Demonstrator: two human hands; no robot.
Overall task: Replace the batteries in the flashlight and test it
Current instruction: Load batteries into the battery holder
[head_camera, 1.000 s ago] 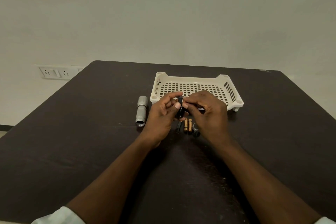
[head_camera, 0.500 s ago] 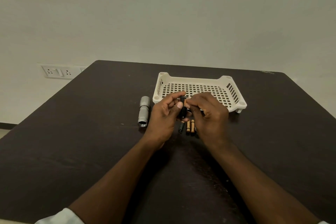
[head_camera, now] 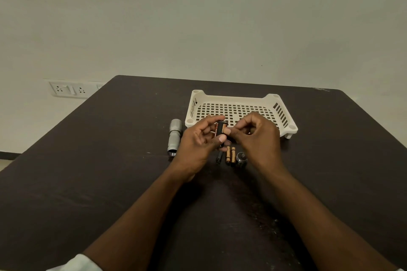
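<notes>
Above dark worktop (head_camera: 110,171), left hand (head_camera: 198,145) pinching battery holder (head_camera: 221,131); right hand (head_camera: 257,138), fingertips pressed together, now drawn slightly off it, suggesting cell seated.

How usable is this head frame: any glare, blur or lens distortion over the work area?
Head view: dim, warm, even light with no glare; soft shadows lie under the hands. The wide lens makes the dark brown table splay toward the camera. The small black battery holder and silver metal flashlight body stay sharp enough.

Plain indoor room: bare wall (head_camera: 198,17), wall socket (head_camera: 68,90), dark table (head_camera: 110,160).
</notes>
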